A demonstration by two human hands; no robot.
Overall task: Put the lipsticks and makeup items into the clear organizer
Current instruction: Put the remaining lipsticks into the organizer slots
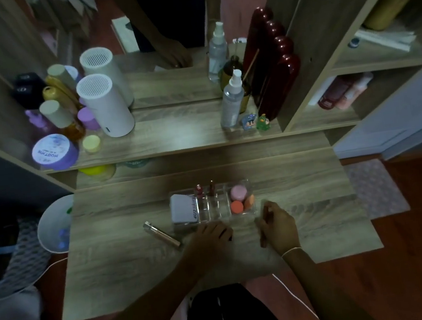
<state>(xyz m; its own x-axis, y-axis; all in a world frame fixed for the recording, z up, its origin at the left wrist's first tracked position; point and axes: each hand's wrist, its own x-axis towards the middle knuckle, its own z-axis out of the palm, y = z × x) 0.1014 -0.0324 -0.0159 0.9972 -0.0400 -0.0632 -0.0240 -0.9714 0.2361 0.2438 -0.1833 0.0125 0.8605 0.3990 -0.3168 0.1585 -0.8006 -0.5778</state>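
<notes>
The clear organizer [220, 213] stands mid-table. Its left bay holds a grey-lilac compact [182, 208]. Two dark red lipsticks [199, 190] stand upright in the middle slots. A pink round case [238, 192] and orange sponges [237, 206] fill the right bay. A rose-gold tube [161, 233] lies on the table left of the organizer. My left hand [211, 237] rests in front of the organizer, fingers curled over something small and dark. My right hand [276, 223] is blurred at the organizer's front right corner, fingers pinched; whether it holds anything is unclear.
The wooden table [128, 271] ends at a raised shelf with a mirror behind. On that shelf are a white cylinder [105, 109], a purple jar [52, 152], bottles, a spray bottle [232, 101] and two small figurines [255, 121]. A white bin [55, 224] sits left of the table.
</notes>
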